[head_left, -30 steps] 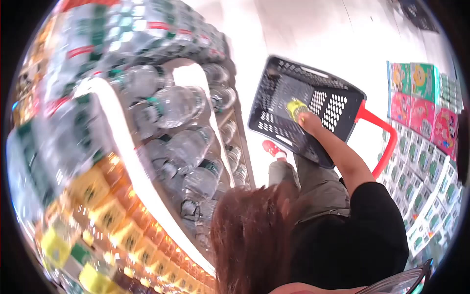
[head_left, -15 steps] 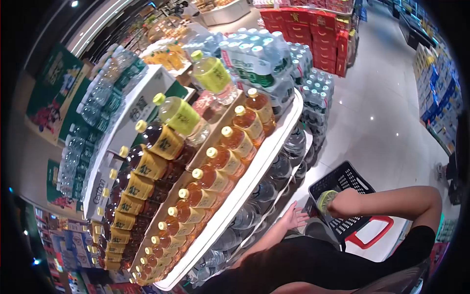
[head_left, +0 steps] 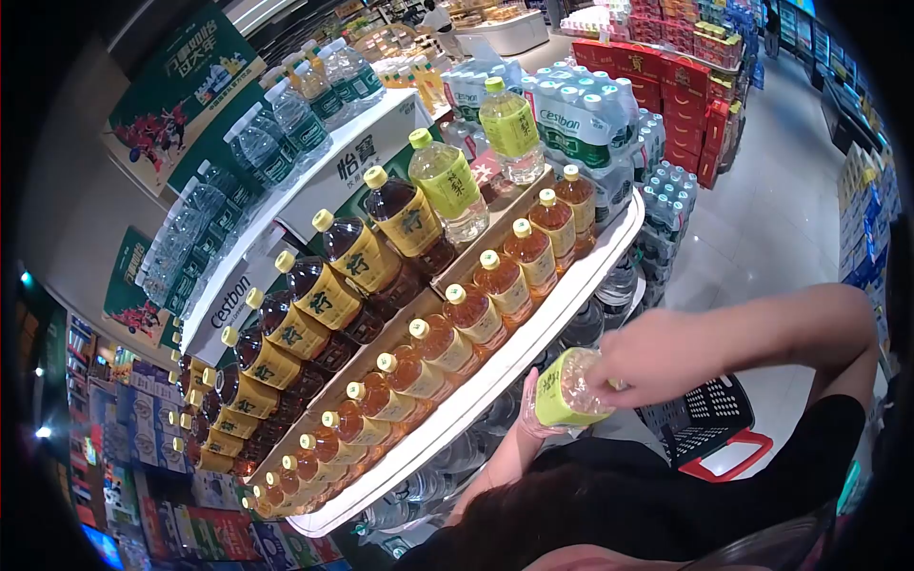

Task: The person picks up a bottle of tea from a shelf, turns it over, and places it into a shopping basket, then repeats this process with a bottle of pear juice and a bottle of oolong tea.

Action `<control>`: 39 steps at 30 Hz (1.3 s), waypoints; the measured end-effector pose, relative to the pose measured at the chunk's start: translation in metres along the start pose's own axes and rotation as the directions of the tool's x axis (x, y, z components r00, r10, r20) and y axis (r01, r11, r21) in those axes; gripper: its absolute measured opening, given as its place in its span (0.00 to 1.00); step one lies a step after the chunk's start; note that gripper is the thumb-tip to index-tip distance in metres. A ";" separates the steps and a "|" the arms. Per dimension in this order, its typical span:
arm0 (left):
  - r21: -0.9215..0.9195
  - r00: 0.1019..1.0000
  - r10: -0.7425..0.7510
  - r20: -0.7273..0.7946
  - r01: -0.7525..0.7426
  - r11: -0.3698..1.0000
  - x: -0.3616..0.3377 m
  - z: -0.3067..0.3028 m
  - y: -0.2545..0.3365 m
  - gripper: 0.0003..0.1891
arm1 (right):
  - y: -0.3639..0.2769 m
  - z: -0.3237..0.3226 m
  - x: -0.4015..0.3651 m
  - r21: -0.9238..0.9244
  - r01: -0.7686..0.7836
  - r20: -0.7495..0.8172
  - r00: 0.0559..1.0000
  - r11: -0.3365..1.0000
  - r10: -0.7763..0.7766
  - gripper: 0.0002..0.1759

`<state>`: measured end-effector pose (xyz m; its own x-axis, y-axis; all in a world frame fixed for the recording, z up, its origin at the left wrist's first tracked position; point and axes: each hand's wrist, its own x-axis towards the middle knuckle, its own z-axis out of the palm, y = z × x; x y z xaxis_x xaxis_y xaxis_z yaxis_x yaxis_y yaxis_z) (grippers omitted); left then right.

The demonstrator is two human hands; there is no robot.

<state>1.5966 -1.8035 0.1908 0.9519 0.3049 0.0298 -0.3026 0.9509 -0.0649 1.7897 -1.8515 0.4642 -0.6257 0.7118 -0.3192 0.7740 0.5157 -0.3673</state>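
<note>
A large clear bottle with a yellow-green label (head_left: 557,395) is tilted on its side in front of me, above and left of the basket. My right hand (head_left: 652,357) is closed round its neck end, by the cap. Against the bottle's base is my left hand (head_left: 531,419), partly behind it, its fingers wrapped along the side. Beside them, a black shopping basket (head_left: 728,409) with a red handle (head_left: 731,457) is partly covered by my right arm. Two similar green-label bottles (head_left: 447,186) stand on the display's upper step.
Amber drink bottles (head_left: 471,314) line the lower step behind a white rim (head_left: 457,400); dark ones with yellow labels (head_left: 324,309) stand above. Water packs (head_left: 586,109) and red cartons (head_left: 676,114) are stacked farther back. A tiled aisle (head_left: 762,190) runs along the right.
My right hand has lifted the green-label bottle out of the basket and leftward. My left hand, open before, now holds its base. The view has shifted, bringing the display nearer the middle.
</note>
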 end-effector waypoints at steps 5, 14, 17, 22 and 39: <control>0.041 0.957 0.073 0.280 -0.088 0.995 0.021 0.035 0.024 0.46 | 0.029 -0.087 0.024 0.184 0.078 -0.072 0.995 0.980 -0.066 0.12; 0.647 0.815 0.572 0.091 -0.485 0.588 0.091 0.116 0.053 0.50 | 0.119 -0.174 0.075 0.204 -0.080 -0.301 0.943 0.976 0.140 0.15; 0.688 0.740 0.666 0.095 -0.532 0.493 0.117 0.117 0.060 0.53 | 0.149 -0.174 0.093 0.231 0.171 -0.513 0.858 0.958 -0.030 0.15; 0.729 0.656 0.725 0.210 -0.599 0.331 0.140 0.125 0.078 0.54 | 0.179 -0.181 0.111 0.337 0.373 -0.700 0.713 0.864 -0.035 0.10; 0.023 0.418 0.362 0.833 0.628 -0.778 0.115 0.310 0.137 0.24 | 0.189 -0.233 0.152 0.040 0.561 -0.717 0.593 0.827 -0.367 0.16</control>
<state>1.6495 -1.6223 0.4947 0.2482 0.5155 0.8202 0.8324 -0.5465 0.0916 1.8640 -1.5346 0.5502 -0.5856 0.5743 0.5720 0.2854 0.8066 -0.5177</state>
